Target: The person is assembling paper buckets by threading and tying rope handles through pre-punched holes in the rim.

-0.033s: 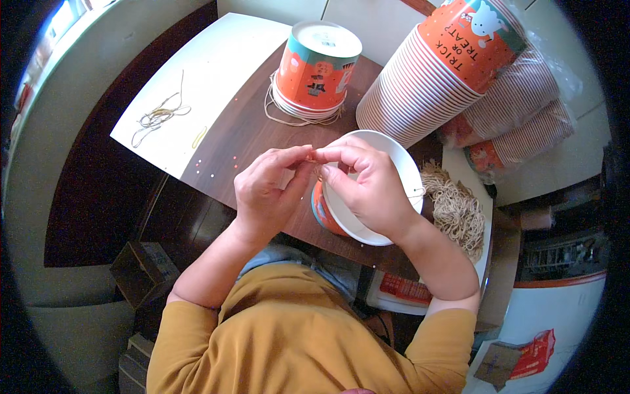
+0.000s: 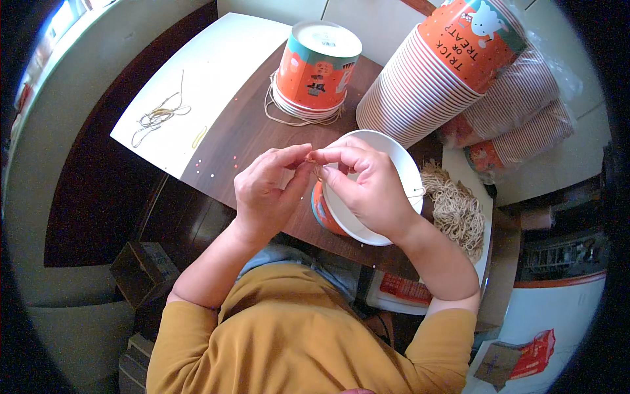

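Note:
My left hand [image 2: 266, 187] and my right hand [image 2: 367, 187] meet fingertip to fingertip, both in a tight pinch. Between them shows a bit of thin tan cord [image 2: 318, 173]; its end is mostly hidden by the fingers. Under my right hand a paper bucket [image 2: 405, 164], white inside and orange and teal outside, stands tilted with its mouth up. A short piece of cord pokes through its wall at the right. My right wrist lies over the bucket's rim.
Upside-down buckets [image 2: 315, 72] with cord around them stand at the back. A tall leaning stack of buckets [image 2: 420, 85] and plastic-wrapped stacks [image 2: 525, 111] rise at the right. A cord heap [image 2: 456, 210] lies right of my bucket, loose cords [image 2: 159, 115] on the white board at left.

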Tool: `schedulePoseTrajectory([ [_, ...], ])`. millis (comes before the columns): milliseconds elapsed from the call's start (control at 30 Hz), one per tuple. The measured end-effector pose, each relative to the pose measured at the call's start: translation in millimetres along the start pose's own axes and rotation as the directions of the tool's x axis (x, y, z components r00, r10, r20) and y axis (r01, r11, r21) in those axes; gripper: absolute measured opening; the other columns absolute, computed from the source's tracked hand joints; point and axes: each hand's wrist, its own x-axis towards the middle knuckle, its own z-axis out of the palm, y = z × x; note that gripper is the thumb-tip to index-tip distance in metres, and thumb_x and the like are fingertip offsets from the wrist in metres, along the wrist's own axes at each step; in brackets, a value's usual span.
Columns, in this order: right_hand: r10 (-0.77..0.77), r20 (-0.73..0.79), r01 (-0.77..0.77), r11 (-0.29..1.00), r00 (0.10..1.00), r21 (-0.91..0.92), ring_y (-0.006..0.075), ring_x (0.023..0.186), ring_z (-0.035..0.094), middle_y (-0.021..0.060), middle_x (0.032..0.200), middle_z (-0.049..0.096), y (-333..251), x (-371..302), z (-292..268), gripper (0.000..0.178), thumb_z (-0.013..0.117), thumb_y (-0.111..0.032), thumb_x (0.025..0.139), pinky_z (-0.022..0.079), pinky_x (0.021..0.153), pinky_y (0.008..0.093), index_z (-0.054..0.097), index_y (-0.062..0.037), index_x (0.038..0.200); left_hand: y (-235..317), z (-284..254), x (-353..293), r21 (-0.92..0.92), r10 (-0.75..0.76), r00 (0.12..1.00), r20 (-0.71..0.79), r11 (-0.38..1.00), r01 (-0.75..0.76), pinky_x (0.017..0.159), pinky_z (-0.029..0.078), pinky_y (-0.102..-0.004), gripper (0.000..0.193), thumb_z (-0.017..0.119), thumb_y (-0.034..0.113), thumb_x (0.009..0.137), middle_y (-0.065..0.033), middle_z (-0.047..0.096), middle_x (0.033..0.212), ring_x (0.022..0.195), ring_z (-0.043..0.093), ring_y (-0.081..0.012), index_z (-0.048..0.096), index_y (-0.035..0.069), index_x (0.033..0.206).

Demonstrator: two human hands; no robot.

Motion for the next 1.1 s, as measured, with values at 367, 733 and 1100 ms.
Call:
schedulePoseTrajectory([
  [367, 0.26, 0.112, -0.276, 0.947, 0.959, 0.162, 0.0067, 0.079, 0.056, 0.0016, 0.087, 0.061, 0, 3, -4, 0.014, 0.066, -0.004, 0.084, 0.046, 0.072, 0.0212, 0.068, -0.0001, 0.096, 7, -8, 4, -0.067, -0.148, 0.984, 0.097, 0.986, 0.155, 0.064, 0.052, -0.0256, 0.013, 0.069, -0.004, 0.077, -0.0117, 0.067, 0.082, 0.073, 0.067, -0.0173, 0.067, 0.001, 0.09],
  [733, 0.035, 0.038, -0.035, 0.999, 0.999, -0.011, 0.0221, 0.074, 0.063, 0.0122, 0.081, 0.065, 0, 4, -6, 0.012, 0.068, -0.012, 0.08, 0.049, 0.068, 0.031, 0.067, -0.0006, 0.085, 8, -13, 2, -0.453, -0.419, 0.857, 0.301, 0.728, 0.515, 0.073, 0.054, -0.0233, 0.014, 0.063, 0.004, 0.089, -0.0082, 0.068, 0.089, 0.08, 0.065, -0.011, 0.065, -0.005, 0.1],
  [1100, 0.294, 0.231, -0.332, 0.932, 0.927, 0.147, 0.008, 0.079, 0.057, 0.0006, 0.082, 0.061, 6, 8, -11, 0.009, 0.064, -0.008, 0.082, 0.047, 0.073, 0.0239, 0.064, 0.0008, 0.085, 7, -6, -5, -0.376, -0.35, 0.927, 0.133, 0.847, 0.374, 0.076, 0.052, -0.0232, 0.016, 0.066, -0.003, 0.082, -0.0067, 0.068, 0.089, 0.083, 0.064, -0.0104, 0.064, -0.002, 0.098],
])
